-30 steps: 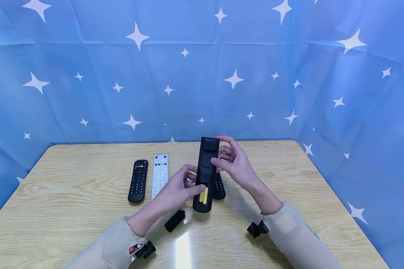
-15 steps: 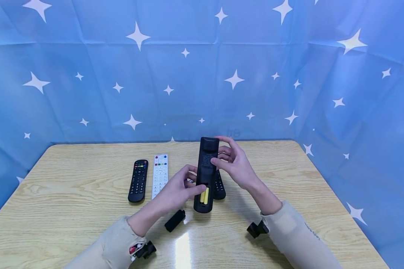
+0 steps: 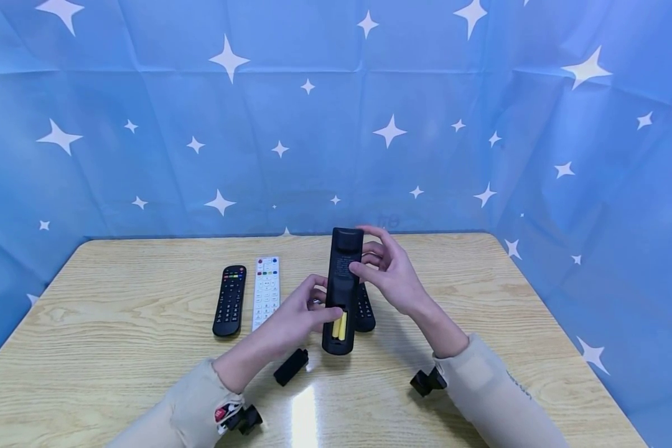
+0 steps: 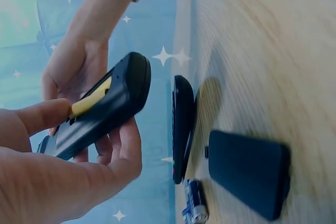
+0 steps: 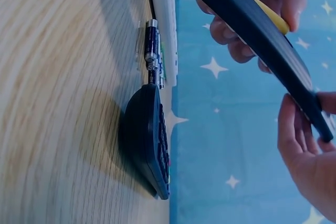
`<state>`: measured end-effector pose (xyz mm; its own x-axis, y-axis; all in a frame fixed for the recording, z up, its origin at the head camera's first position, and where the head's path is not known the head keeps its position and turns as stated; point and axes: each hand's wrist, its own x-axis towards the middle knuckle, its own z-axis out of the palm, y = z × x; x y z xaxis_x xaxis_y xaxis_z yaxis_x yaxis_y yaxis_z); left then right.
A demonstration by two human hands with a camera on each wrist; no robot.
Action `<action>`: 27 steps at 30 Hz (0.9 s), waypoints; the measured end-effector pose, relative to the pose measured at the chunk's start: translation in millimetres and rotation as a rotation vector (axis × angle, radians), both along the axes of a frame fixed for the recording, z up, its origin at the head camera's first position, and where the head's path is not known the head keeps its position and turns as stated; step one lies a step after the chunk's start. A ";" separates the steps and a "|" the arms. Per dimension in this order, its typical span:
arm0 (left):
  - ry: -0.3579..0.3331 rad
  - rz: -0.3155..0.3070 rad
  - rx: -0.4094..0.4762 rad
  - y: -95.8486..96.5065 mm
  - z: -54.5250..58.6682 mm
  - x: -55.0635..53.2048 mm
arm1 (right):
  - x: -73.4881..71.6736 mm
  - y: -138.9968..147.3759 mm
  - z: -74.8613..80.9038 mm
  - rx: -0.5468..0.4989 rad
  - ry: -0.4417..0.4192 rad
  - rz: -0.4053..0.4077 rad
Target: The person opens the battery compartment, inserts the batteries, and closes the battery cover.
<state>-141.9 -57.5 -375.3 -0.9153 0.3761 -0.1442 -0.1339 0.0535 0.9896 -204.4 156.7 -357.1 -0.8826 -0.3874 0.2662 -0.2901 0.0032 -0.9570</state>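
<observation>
A black remote control (image 3: 344, 286) is held up over the table with its back toward me and its battery bay uncovered. Two yellow batteries (image 3: 340, 326) lie side by side in the bay. My left hand (image 3: 294, 314) grips the lower part, its thumb at the upper end of the batteries and its fingers behind. Higher up, my right hand (image 3: 389, 270) holds the right edge, thumb on the back. The left wrist view shows the left thumb against a yellow battery (image 4: 92, 99). A black battery cover (image 3: 291, 367) lies on the table below the left hand.
A black remote (image 3: 229, 302) and a white remote (image 3: 266, 289) lie on the left of the wooden table (image 3: 134, 298). Another black remote (image 3: 364, 311) is partly hidden behind the held one. Blue-and-silver batteries (image 5: 152, 40) lie near it. A star-patterned curtain (image 3: 336, 168) stands behind.
</observation>
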 end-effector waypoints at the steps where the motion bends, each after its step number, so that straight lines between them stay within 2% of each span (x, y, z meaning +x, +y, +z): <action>1: -0.014 -0.002 0.015 0.5 -0.3 -0.1 | 0.1 -0.1 0.1 0.001 0.005 -0.002; 6: -0.080 -0.017 0.094 1.8 -0.9 0.7 | 0.9 -2.2 0.3 -0.009 0.024 0.004; 12: -0.130 -0.017 0.105 2.3 -0.7 2.3 | 2.5 -4.2 0.8 -0.016 0.029 0.014; 27: -0.155 -0.019 0.120 3.8 -1.5 0.9 | 5.9 -5.6 3.7 0.053 0.084 -0.011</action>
<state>-141.0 -53.7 -376.8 -0.8783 0.4158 -0.2362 -0.2856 -0.0599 0.9565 -198.4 151.0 -353.4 -0.8626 -0.3930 0.3187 -0.3688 0.0572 -0.9277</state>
